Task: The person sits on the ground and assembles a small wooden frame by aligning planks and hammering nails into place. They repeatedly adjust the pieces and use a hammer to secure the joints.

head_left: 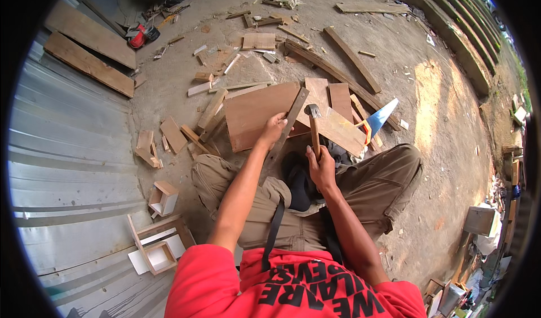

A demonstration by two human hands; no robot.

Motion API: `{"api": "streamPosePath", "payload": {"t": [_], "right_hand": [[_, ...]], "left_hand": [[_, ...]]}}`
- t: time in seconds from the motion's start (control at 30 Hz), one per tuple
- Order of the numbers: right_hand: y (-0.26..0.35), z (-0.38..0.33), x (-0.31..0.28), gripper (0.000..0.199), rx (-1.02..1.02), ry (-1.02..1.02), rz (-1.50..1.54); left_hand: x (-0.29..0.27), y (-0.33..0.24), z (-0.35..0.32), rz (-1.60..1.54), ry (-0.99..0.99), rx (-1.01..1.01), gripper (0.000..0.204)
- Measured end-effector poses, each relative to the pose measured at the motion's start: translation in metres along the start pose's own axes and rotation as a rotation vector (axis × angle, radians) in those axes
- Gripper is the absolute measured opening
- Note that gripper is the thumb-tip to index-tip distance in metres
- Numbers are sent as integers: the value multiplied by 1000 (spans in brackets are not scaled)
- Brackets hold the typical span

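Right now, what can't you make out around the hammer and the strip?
Head view only:
- Nail under the hammer: too small to see.
- Lower end of the strip: hidden behind the left hand and forearm.
- Hammer handle's end: covered by the right hand.
- Saw: handle partly hidden by boards.
- Feet: hidden under the knees.

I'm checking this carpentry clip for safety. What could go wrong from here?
1. The left hand grips the narrow wooden strip close to the steel head of the wooden-handled hammer held in the right hand; a missed blow might hit the fingers.
2. The blue-bladed handsaw with a red handle lies right beside the brown plywood board, near the right knee; shifting could bring the leg against its blade.
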State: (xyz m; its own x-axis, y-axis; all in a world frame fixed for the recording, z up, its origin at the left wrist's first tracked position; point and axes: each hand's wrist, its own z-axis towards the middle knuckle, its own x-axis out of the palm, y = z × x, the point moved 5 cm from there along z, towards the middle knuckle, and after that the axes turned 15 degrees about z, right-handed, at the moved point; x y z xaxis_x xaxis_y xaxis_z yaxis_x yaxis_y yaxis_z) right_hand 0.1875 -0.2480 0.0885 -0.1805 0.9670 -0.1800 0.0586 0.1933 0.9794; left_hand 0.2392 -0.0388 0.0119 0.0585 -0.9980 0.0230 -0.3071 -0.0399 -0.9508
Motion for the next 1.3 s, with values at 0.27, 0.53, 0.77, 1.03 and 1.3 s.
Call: {"api": "streamPosePath", "payload": {"t": [0.27,0.53,0.77,1.03,1.3], "right_hand": [[-5,11,17,38,282,-18,316],[-6,46,41,38,365,66,341],[-3,107,46,43,315,147,83],[-28,114,59,40,416,220,159],[23,146,50,33,93,81,106]], "left_hand": [[-96,14,36,946,-345,93,31],[-57,8,43,1177,-925,-170,29],[-47,-2,48,1363,-951,-279,20],[-56,0,39,1125,-1078,-276,15],[-55,-5,45,1242,-1034,-304,18]]}}
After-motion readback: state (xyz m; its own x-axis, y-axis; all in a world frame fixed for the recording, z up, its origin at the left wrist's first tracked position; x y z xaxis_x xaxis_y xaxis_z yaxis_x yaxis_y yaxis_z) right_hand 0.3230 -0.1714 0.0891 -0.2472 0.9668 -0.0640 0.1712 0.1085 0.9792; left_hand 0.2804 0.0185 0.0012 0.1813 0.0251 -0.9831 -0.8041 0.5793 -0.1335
